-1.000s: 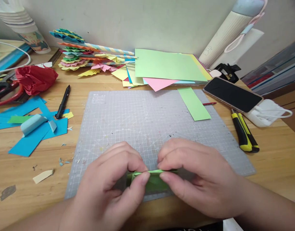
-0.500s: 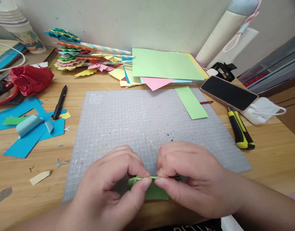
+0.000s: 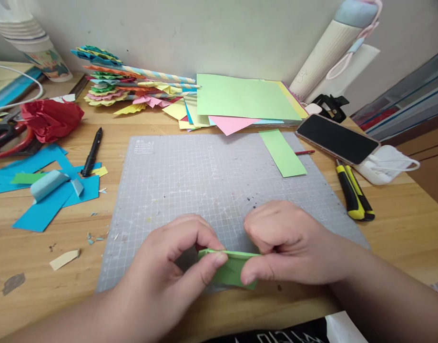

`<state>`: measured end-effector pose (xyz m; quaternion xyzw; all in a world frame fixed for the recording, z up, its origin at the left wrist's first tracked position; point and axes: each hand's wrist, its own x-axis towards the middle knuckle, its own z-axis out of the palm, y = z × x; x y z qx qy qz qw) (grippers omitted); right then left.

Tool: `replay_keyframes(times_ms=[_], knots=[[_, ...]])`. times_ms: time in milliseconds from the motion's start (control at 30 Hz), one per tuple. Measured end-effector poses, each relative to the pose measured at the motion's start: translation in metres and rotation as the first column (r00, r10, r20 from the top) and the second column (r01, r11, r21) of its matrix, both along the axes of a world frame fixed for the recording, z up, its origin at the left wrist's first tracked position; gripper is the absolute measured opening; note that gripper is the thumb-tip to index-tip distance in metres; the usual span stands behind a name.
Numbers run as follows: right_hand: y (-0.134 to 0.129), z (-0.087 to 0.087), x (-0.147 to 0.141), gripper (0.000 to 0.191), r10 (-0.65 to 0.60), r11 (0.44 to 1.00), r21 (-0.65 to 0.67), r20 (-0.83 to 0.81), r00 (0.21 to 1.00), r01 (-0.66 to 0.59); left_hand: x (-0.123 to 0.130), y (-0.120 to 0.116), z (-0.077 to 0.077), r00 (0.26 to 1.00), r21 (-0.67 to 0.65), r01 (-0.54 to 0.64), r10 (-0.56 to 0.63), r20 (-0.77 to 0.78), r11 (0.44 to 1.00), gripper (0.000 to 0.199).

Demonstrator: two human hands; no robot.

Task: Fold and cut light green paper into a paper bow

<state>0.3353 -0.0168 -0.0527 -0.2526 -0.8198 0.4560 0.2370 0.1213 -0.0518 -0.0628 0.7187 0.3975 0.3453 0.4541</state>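
Note:
A piece of green paper [image 3: 233, 271] with a narrow fold along its top edge hangs between my hands at the front edge of the grey cutting mat [image 3: 176, 181]. My left hand [image 3: 183, 262] pinches the folded edge between thumb and forefinger. My right hand [image 3: 286, 243] has its thumb against the paper's right end, with the fingers curled behind it. Farther back on the mat lies a flat green strip [image 3: 283, 153].
Blue paper pieces [image 3: 43, 205], a black pen [image 3: 92, 152] and red crumpled paper [image 3: 52, 119] lie left. Paper sheets [image 3: 247, 97] and paper flowers [image 3: 107, 81] are at the back. A phone [image 3: 338, 138] and yellow-black cutter [image 3: 351, 193] lie right.
My right hand has moved right and slightly up, away from my left hand's fingertips, to the paper's right end. More of the folded edge now shows, and the view has shifted slightly.

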Motion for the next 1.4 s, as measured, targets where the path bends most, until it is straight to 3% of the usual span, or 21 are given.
replay_keyframes(times_ms=[167, 400, 533, 667, 833, 967, 1033, 1133, 1233, 1333, 1400], knots=[[-0.003, -0.003, -0.004, 0.016, 0.006, 0.997, 0.071, 0.016, 1.0, -0.007, 0.0, 0.001, -0.003, 1.0, 0.014, -0.006, 0.006, -0.006, 1.0, 0.006], [-0.006, 0.001, -0.007, 0.02, -0.015, 0.999, -0.035, -0.064, 0.998, 0.013, -0.004, -0.002, 0.001, 0.992, 0.027, 0.073, -0.075, 0.099, 0.997, 0.011], [-0.007, 0.0, -0.008, 0.019, -0.003, 0.995, -0.097, -0.112, 0.994, -0.008, -0.004, 0.001, 0.004, 0.989, 0.084, 0.135, -0.14, 0.055, 0.987, 0.013], [-0.01, -0.002, -0.01, 0.02, -0.005, 0.985, -0.174, -0.11, 0.994, -0.014, -0.004, 0.0, 0.006, 0.991, 0.112, 0.129, -0.133, 0.03, 0.985, 0.016], [-0.01, -0.002, -0.012, 0.018, -0.004, 0.97, -0.244, -0.059, 0.998, -0.01, -0.004, -0.001, 0.001, 0.996, -0.065, 0.07, -0.066, 0.051, 0.995, 0.021], [-0.007, -0.004, -0.011, 0.018, -0.206, 0.946, -0.269, -0.069, 0.976, 0.181, -0.003, 0.003, -0.007, 0.99, -0.195, -0.059, 0.083, 0.117, 0.979, 0.009], [-0.006, -0.007, -0.01, 0.015, -0.308, 0.933, -0.225, -0.098, 0.946, 0.281, -0.003, 0.004, -0.01, 0.982, -0.128, -0.117, 0.134, 0.135, 0.985, 0.013], [-0.005, -0.01, -0.01, 0.009, -0.329, 0.944, -0.015, -0.152, 0.932, 0.33, -0.007, 0.004, -0.009, 0.984, 0.114, -0.15, 0.137, 0.111, 0.982, 0.013], [-0.007, -0.012, -0.011, 0.023, -0.414, 0.879, 0.191, -0.149, 0.898, 0.437, -0.012, 0.005, -0.004, 0.987, 0.451, -0.138, 0.158, -0.006, 0.882, 0.024], [-0.009, -0.012, -0.009, 0.026, -0.54, 0.801, 0.211, -0.148, 0.828, 0.56, -0.015, 0.008, -0.002, 0.938, 0.659, -0.078, 0.279, -0.205, 0.748, 0.022], [-0.008, -0.011, -0.008, 0.021, -0.486, 0.838, 0.232, -0.09, 0.869, 0.493, -0.014, 0.011, -0.004, 0.887, 0.685, -0.013, 0.325, -0.328, 0.729, 0.016]])
